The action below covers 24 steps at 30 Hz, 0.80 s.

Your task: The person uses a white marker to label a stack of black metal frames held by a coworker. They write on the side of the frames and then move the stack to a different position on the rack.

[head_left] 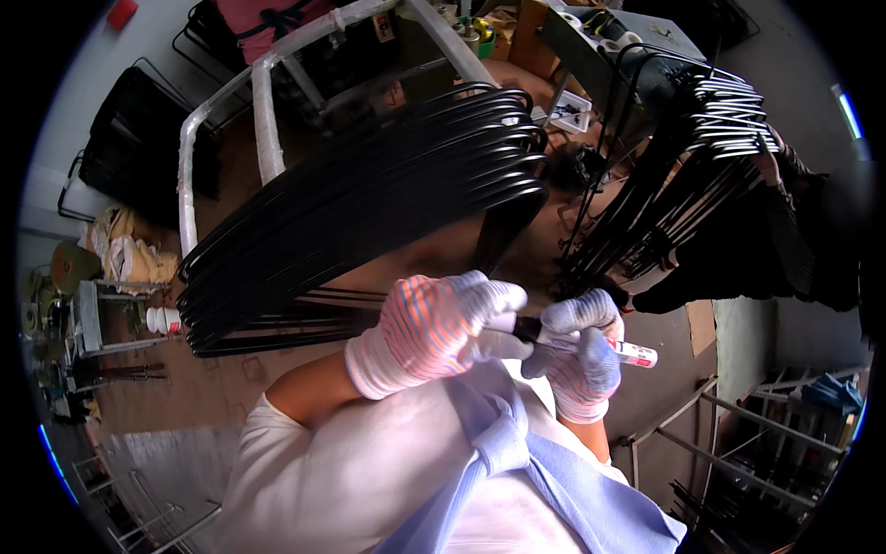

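In front of my chest both gloved hands hold a white paint-marker-like pen (639, 355) with a dark section near its left end. My left hand (429, 323), in a striped knit glove with grey fingertips, closes round the pale left end of the marker. My right hand (583, 355), gloved alike, grips the barrel, and the printed end sticks out to the right. Whether the cap is on or off the tip, I cannot tell. Just beyond my hands a large bundle of bent black metal tube frames (369, 185) lies tilted across a rack.
The rack's wrapped tubing (268, 120) rises behind the bundle. At the right a person in dark clothes (720, 249) handles another stack of black frames (664, 175). A cluttered workbench (637, 42) stands far right, a metal shelf frame (711, 434) near right, and cloths (134, 249) lie at left.
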Available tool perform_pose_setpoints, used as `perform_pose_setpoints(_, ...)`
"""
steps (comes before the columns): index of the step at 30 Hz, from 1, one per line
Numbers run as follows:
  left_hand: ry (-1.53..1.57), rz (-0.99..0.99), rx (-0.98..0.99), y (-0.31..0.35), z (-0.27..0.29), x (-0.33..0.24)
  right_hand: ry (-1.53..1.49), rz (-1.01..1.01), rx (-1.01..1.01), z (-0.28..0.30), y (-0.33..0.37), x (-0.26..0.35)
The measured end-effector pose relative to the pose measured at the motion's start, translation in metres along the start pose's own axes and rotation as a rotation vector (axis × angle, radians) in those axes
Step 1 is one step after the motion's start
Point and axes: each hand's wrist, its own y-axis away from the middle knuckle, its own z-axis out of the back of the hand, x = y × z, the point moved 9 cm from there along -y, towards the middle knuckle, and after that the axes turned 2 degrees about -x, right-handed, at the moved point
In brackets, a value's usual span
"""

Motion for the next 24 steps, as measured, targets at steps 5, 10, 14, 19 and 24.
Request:
perform_pose_setpoints(5,-0.115,-0.285,-0.068,0.005,-0.014,-0.029,0.059,0.086,-0.045,0.014,0.009,0.020)
perform_pose_setpoints(10,-0.107,-0.498,0.017,0.001,-0.027,-0.050,-0.066,0.082,-0.115,0.028,0.016,0.024)
perform_pose_setpoints(14,0.144,-0.306,0.058,-0.009,-0.051,-0.039,-0.017,0.144,-0.192,0.043,0.017,0.033)
perform_pose_setpoints(19,0.960,0.414,-0.122,-0.015,-0.103,-0.006,0.129,0.346,-0.376,0.082,0.018,0.046)
perform_pose_setpoints(24,1.343,0.942,-0.102,-0.016,-0.146,0.022,0.254,0.445,-0.302,0.094,0.015,0.045)
